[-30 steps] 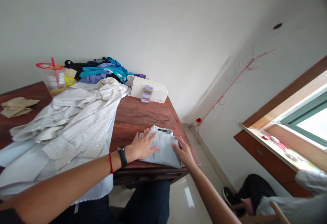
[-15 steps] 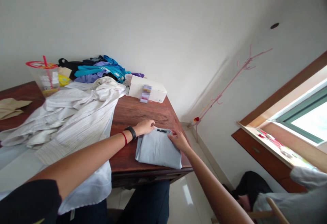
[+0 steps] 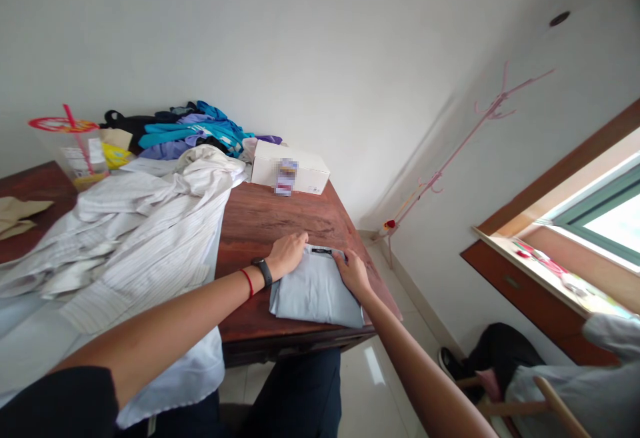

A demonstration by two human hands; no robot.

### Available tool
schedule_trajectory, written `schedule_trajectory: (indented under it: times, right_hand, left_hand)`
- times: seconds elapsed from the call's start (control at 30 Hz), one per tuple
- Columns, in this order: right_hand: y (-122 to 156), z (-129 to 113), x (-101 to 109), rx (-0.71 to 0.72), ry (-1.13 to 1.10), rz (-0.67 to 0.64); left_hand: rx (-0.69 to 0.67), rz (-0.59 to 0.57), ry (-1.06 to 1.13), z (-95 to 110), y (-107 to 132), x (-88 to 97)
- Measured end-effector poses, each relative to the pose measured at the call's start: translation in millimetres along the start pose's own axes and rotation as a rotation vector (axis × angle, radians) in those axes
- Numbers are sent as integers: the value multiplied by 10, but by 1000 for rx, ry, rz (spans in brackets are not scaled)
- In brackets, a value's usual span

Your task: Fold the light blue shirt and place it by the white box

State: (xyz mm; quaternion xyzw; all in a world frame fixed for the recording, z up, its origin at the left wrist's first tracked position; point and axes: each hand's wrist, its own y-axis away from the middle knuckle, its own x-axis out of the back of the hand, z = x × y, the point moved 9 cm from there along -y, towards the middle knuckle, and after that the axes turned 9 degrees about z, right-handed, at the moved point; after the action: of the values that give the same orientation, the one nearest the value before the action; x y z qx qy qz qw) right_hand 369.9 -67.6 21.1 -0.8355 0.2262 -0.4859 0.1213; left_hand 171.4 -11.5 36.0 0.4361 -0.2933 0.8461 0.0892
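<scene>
A folded pale blue garment (image 3: 315,288) with a small black label lies near the front right corner of a dark wooden table (image 3: 280,218). My left hand (image 3: 287,253) curls round the garment's far left corner, a black band and a red string on its wrist. My right hand (image 3: 353,271) grips the far right edge of the same garment, fingers bent over it.
A heap of white striped shirts (image 3: 135,238) covers the table's left half. Behind it lie blue and purple clothes (image 3: 195,133), a white box (image 3: 290,168) and a plastic cup (image 3: 75,151). A pink coat rack (image 3: 450,158) leans in the corner. Another person sits at lower right (image 3: 550,385).
My left hand moved from lying flat on the garment's middle to its far left corner. My right hand slid from the near right edge up to the far right edge.
</scene>
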Motion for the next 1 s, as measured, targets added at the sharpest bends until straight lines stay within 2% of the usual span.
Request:
schedule_trajectory:
  times: [0.1,0.2,0.33,0.47,0.53,0.63,0.73,0.8,0.87,1.0]
  right_hand:
    - [-91,-33,69,4,-87,81]
    - [-236,-64,-1,-27,-179,42]
    - [-469,-180,-255,-29,-315,-86]
    - [-703,-334,-549,-43,-377,-126]
    - [-788,-418,-709,-93,-443,-160]
    - [-816,-514,-924,-245,-641,-277]
    - [-718,-594,-1006,-388,-895,-452]
    - [-617,-670,-974,-406,-1027,-607]
    - [-529,-713,-908,-385,-1068,-729]
    - [-447,-698,-874,-368,-991,-827]
  left_hand:
    - [-18,50,76,-47,-99,131]
    - [-14,86,138,-154,-195,252]
    - [-1,81,184,-388,-308,327]
    - [21,83,208,-701,-407,425]
    - [51,99,222,-881,-441,492]
    - [111,129,250,-1138,-459,563]
    - [141,154,284,-1291,-454,573]
    - [145,178,313,-1322,-450,569]
    - [156,219,359,-1326,-444,579]
    - [148,313,410,-1284,-437,664]
